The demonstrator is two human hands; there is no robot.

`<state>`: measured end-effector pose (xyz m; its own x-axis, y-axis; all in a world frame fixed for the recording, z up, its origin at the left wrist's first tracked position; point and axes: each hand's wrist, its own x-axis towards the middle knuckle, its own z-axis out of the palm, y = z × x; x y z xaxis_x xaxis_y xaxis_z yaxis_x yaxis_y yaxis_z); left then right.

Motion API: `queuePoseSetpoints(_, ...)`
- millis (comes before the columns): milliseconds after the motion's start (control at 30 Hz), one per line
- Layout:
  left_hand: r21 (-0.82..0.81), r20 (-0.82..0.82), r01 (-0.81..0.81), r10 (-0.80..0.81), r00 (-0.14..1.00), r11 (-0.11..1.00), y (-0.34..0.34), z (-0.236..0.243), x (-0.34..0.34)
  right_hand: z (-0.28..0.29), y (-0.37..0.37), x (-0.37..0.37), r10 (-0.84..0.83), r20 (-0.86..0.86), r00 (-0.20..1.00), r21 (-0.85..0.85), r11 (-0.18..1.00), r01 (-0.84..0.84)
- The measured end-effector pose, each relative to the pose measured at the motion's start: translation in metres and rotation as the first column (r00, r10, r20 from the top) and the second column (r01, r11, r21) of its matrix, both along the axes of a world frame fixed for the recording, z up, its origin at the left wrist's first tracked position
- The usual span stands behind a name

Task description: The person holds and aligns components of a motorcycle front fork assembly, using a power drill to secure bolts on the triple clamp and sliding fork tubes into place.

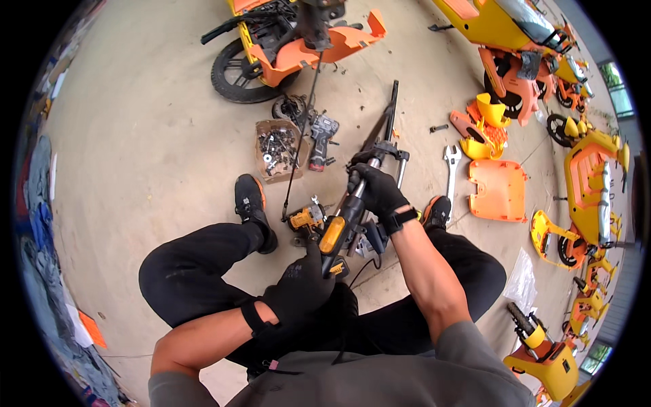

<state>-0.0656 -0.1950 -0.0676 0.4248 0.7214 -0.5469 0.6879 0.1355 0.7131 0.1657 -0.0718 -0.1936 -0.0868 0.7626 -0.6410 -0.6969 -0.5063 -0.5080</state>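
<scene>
Silver-and-black metal fork assembly with a long amber reflector (350, 209) lies tilted between the knees, upper end pointing away. The black-gloved right hand (377, 190) is curled around a silver tube; the black-gloved left hand (298, 288) is at the lower end, its fingers too hidden to tell whether it grips. Risk: if the right-hand hold loosens, the fork may roll or drop onto the yellow-and-black cordless power driver (305, 218) close beside it. Beyond, a thin black line (296, 166) crosses in front of the brown cardboard box of loose fasteners (272, 178); snagging it could scatter hardware. The grey cordless driver (323, 129) beside the box obstructs leftward swing of the upper end. A silver adjustable wrench (451, 178) and a flat orange plastic panel (498, 193) occupy the right; farther out stands a partly stripped orange-and-yellow vehicle (247, 64).
</scene>
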Motion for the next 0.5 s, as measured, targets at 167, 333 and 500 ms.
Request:
queuePoseSetpoints(167, -0.019, 0.229, 0.033, -0.028, 0.973, 0.999, 0.011, 0.017, -0.018, 0.112, -0.005, 0.004, -0.058, 0.036, 0.998, 0.183, 0.982, 0.05)
queuePoseSetpoints(333, -0.149, 0.633, 0.21, -0.07, 0.771, 0.966, 0.024, 0.007, -0.026, 0.22, -0.03, -0.008, -0.077, -0.012, 0.997, 0.547, 0.834, 0.071)
queuePoseSetpoints(500, -0.033, 0.675, 0.158, -0.095, 0.732, 0.987, 0.019, 0.033, -0.028, 0.311, -0.076, -0.06, -0.173, 0.248, 0.953, 0.714, 0.697, -0.059)
